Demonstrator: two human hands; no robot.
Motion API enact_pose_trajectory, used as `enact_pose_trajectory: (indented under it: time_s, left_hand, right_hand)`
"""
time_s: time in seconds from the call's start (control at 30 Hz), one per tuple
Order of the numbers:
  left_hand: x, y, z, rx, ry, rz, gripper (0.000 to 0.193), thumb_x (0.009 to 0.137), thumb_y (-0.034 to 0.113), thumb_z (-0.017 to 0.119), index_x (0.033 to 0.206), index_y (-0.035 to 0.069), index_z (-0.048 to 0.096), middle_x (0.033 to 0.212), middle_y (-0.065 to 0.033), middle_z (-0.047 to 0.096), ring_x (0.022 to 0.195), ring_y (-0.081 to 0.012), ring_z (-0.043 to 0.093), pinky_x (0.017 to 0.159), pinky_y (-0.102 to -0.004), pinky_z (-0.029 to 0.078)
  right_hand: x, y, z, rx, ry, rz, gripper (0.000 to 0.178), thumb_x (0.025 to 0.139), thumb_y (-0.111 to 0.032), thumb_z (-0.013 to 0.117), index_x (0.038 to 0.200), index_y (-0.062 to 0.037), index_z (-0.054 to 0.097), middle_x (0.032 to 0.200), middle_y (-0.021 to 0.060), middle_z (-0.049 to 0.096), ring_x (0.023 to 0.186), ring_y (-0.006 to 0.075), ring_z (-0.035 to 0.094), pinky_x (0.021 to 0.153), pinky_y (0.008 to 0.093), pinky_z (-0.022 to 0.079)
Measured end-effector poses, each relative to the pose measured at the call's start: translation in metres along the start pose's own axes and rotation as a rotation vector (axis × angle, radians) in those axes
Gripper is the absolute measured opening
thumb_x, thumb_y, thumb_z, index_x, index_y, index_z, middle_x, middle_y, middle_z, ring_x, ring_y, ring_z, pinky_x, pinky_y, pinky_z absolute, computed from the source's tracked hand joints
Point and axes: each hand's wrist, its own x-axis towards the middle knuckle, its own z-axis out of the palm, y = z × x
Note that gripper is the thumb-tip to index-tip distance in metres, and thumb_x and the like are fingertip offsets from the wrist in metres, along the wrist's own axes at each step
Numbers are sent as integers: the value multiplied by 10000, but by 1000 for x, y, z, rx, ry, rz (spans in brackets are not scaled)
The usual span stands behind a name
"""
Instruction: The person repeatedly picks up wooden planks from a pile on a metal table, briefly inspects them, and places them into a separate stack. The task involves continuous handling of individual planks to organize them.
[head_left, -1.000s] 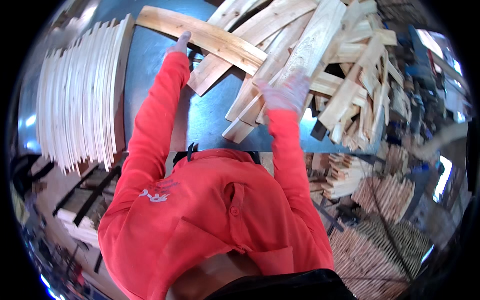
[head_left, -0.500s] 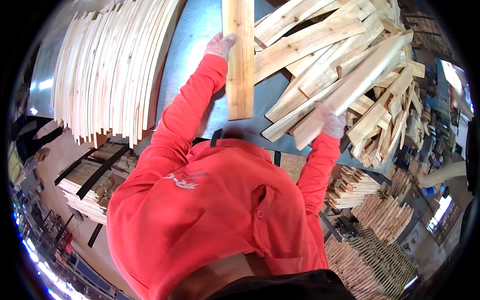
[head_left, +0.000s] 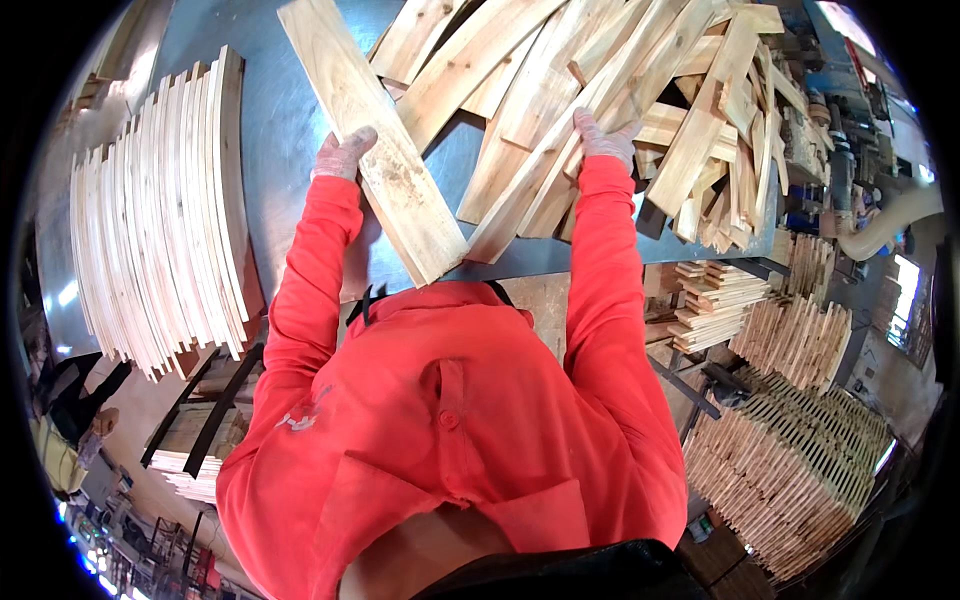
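Observation:
My gloved left hand (head_left: pixel 345 155) grips the left edge of a flat wooden board (head_left: pixel 400 170), thumb on top. The board has dark rough patches and lies slanted, its near end close to the table's front edge. To the right, my gloved right hand (head_left: pixel 605 140) is closed on a narrow-looking wooden board (head_left: pixel 530 190) that is tipped partly on edge. This second board rests among a loose pile of wooden boards (head_left: pixel 435 90), its near end by the table edge. The fingertips of my right hand are partly hidden.
Boards stand on edge in a neat row (head_left: pixel 160 220) at the left of the metal table (head_left: pixel 265 130). Short offcuts (head_left: pixel 735 200) crowd its right end. Below the table, more stacked boards (head_left: pixel 715 305) sit at the right, with a large stack (head_left: pixel 790 460) nearer; another stack (head_left: pixel 200 440) is left.
The view has shifted. The left-hand board has swung from nearly straight to a slant. My right hand has moved from a board's near end to farther along a board in the pile.

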Motion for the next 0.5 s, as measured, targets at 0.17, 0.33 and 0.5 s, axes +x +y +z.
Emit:
enact_pose_trajectory:
  time_s: [0.17, 0.33, 0.5]
  left_hand:
    - [-44, 37, 39, -144, -107, 145, 419, 812, 70, 661, 1210, 0, 549, 1034, -95, 642, 874, -201, 633, 784, -336, 527]
    - [-16, -16, 44, -107, -56, 65, 477, 849, 304, 673, 1215, 23, 553, 998, -65, 631, 868, -181, 608, 794, -332, 519]
    - [-34, -28, 84, -287, -114, -28, 459, 841, 323, 697, 1199, 64, 573, 1048, -83, 638, 899, -240, 628, 762, -352, 541]
  right_hand:
    - [-58, 5, -14, 87, 112, -163, 1052, 663, -465, 797, 1468, -55, 258, 1449, 309, 289, 1368, 406, 279, 1112, 417, 279]
    - [-147, 29, 13, -164, 55, -631, 925, 726, -486, 727, 1434, -37, 337, 1408, 298, 365, 1323, 445, 326, 1111, 460, 272]
    - [-154, 38, 10, -339, -32, -809, 994, 715, -540, 714, 1418, 36, 311, 1414, 327, 333, 1329, 441, 321, 1093, 480, 287]
